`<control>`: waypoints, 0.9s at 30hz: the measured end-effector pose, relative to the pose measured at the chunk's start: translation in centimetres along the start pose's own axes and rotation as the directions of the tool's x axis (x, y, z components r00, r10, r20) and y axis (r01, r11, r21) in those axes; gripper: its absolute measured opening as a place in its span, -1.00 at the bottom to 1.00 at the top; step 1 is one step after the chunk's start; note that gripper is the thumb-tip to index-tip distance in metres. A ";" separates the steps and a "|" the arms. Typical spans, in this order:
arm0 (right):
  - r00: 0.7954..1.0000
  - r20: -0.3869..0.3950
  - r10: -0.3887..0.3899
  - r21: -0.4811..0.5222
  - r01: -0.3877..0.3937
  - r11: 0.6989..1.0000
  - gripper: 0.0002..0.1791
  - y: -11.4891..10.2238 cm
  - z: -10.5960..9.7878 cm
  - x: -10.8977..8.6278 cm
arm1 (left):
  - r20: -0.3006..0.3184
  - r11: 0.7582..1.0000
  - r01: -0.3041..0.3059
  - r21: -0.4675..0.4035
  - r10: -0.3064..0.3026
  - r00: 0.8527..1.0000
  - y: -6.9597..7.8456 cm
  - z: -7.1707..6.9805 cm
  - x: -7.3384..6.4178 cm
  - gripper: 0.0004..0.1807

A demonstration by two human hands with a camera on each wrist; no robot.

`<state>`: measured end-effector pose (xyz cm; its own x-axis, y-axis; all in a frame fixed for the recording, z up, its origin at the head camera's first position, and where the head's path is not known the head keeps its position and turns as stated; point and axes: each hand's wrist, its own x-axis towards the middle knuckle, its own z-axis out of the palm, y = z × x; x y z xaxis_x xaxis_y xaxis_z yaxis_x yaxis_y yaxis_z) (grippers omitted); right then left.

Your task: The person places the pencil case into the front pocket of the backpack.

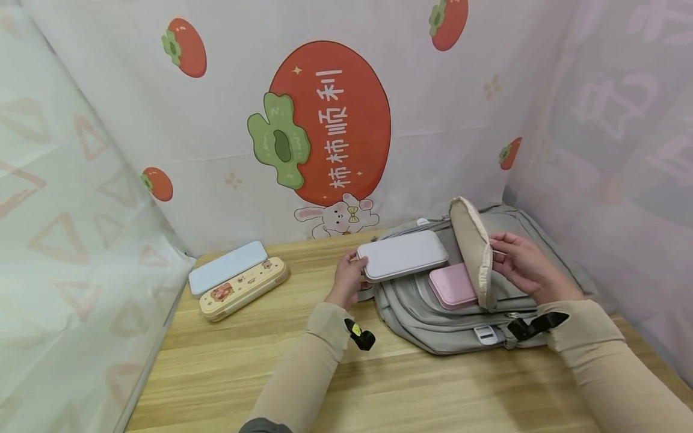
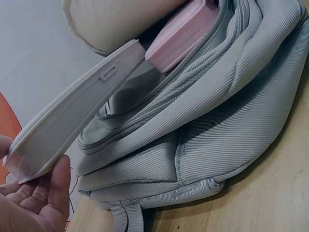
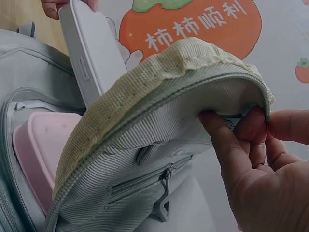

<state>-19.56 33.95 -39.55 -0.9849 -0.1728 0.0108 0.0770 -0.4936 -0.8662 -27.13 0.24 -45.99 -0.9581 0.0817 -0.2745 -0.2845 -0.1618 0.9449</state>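
Note:
A grey backpack (image 1: 417, 328) lies on the table with its front pocket unzipped. My left hand (image 1: 348, 278) grips one end of a flat white case (image 1: 403, 255), its far end over the pocket opening beside the flap. In the left wrist view, the thumb and fingers hold that white case (image 2: 72, 116) tilted, with a small latch on its side. My right hand (image 1: 521, 264) pinches the edge of the pocket flap (image 1: 470, 246) and holds it raised. The right wrist view shows the flap's lining (image 3: 159, 125) and zip. A pink case (image 1: 453, 287) sits partly inside the pocket.
On the left of the wooden table (image 1: 260, 373) lie a light blue case (image 1: 227, 266) and a cream pencil case (image 1: 246, 288) with bear pictures. A printed cloth (image 1: 411, 150) hangs behind, and further cloths close off both sides. A buckle (image 1: 485, 335) lies at the backpack's front edge.

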 end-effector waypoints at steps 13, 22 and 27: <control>0.998 0.070 0.000 0.033 -0.002 0.999 -0.68 -0.1 0.6 -0.4 | 0.007 0.999 0.021 0.040 -0.021 1.000 -0.9 0.9 0.3 -0.47; 0.998 0.064 0.006 0.024 -0.008 1.000 -0.69 -0.1 0.5 -0.5 | 0.031 0.996 0.034 0.084 -0.037 0.999 -1.1 2.0 0.3 -0.43; 0.998 0.056 0.011 0.021 -0.012 1.000 -0.69 -0.1 0.5 -0.5 | 0.048 0.991 0.021 0.128 -0.028 0.998 -1.0 2.3 0.4 -0.43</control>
<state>-18.98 33.61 -39.22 -0.9738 -0.2254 0.0296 0.0919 -0.5090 -0.8558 -27.20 2.69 -46.64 -0.9471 0.1335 -0.2918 -0.2984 -0.0324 0.9539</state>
